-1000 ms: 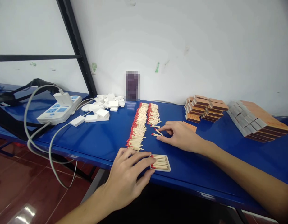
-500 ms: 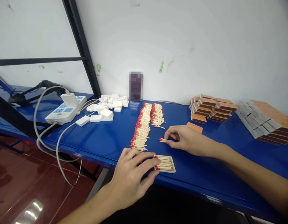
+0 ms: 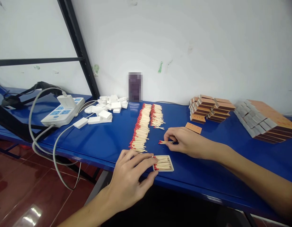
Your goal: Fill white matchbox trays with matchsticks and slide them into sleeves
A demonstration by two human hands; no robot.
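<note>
My left hand (image 3: 134, 176) grips the left end of a white matchbox tray (image 3: 172, 167) at the table's front edge, one finger resting on the matches inside. Red-tipped matches (image 3: 163, 163) lie side by side in that tray. Just behind it, my right hand (image 3: 183, 141) pinches a few matches (image 3: 161, 142) low over the blue table, their red heads pointing left. A long row of loose matches (image 3: 141, 126) lies behind my left hand, with a shorter row (image 3: 157, 116) beside it. Past my right hand is a single orange matchbox sleeve (image 3: 193, 127), lying flat.
Stacked orange matchbox sleeves (image 3: 202, 107) stand by the wall, with a larger block of grey-ended matchboxes (image 3: 261, 119) farther right. White empty-looking trays (image 3: 105, 108) are heaped left. A power strip (image 3: 63, 112) with white cables (image 3: 54, 148) sits near the black frame (image 3: 77, 41).
The view has shifted slightly, moving the scene a little left. Both hands keep their grips; the matches in my right hand look more closely bunched.
</note>
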